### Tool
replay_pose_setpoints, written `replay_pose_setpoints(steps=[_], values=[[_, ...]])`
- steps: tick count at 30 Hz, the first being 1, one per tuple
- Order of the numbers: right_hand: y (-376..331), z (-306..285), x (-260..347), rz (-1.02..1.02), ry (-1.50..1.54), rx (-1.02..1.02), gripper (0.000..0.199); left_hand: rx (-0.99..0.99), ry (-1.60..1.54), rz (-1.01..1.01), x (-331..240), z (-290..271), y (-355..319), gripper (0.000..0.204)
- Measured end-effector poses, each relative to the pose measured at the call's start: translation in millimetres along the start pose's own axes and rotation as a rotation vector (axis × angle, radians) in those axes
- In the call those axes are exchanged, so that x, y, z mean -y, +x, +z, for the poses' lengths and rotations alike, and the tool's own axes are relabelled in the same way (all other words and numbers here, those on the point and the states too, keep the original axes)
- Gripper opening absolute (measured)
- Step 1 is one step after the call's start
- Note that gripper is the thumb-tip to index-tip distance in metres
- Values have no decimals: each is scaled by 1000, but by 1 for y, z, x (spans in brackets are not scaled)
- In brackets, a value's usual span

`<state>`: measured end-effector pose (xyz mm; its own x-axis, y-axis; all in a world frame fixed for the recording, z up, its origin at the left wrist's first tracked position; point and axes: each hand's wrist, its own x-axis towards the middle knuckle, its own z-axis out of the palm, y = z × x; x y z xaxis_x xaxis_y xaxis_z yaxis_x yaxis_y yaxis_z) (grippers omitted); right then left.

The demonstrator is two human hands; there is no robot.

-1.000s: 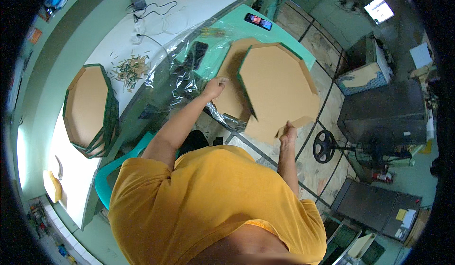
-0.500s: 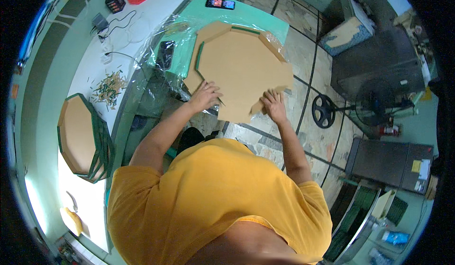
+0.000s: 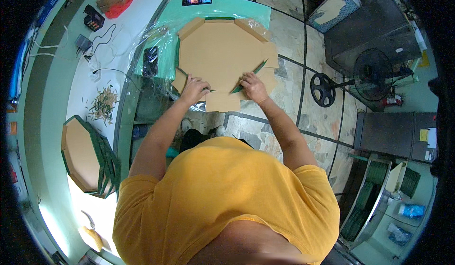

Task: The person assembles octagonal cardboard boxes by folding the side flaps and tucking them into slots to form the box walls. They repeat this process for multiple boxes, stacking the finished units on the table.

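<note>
A brown cardboard octagonal tray blank point(image 3: 220, 52) lies on the green table, several of its side flaps folded up with green outer faces. My right hand point(image 3: 254, 87) is closed on the near-right flap point(image 3: 259, 68), which stands up at a slant and shows green. At the near-left edge, my left hand point(image 3: 195, 90) has its fingers bent over the cardboard, and a thin dark strip or edge shows at its fingertips. What its fingers grip is partly hidden. The near flap point(image 3: 222, 103) between my hands lies flat and overhangs the table edge.
Finished-looking octagonal trays point(image 3: 83, 156) stack on the white counter at left, beside a pile of small green and brown scraps point(image 3: 105, 105). Two phones point(image 3: 197, 0) and clear plastic film point(image 3: 142, 42) lie on the green table. A black fan point(image 3: 374, 74) stands on the right.
My right hand has moved inward, and the near-right flap has been raised with its green side showing. My left hand stays by the near-left edge. The whole view has shifted somewhat.
</note>
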<state>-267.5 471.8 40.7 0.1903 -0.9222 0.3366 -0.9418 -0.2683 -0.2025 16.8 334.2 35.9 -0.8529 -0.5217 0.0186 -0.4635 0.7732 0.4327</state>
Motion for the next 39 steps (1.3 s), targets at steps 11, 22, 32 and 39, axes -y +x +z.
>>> replay_pose_setpoints(steps=[11, 22, 32, 39], values=[[-13, -35, 32, -59, -281, 490, 103, -116, -1, 278, 7, 9, -13, 32], [21, -20, 15, 224, -38, 196, 45, -36, -174, -109, -2, -3, -2, 33], [22, 1, 32, 11, -43, -26, 17, -269, 113, 84, -23, 4, -10, 36], [22, 0, 44, 28, -59, 286, 30, -132, 191, 97, -23, 9, -2, 27]])
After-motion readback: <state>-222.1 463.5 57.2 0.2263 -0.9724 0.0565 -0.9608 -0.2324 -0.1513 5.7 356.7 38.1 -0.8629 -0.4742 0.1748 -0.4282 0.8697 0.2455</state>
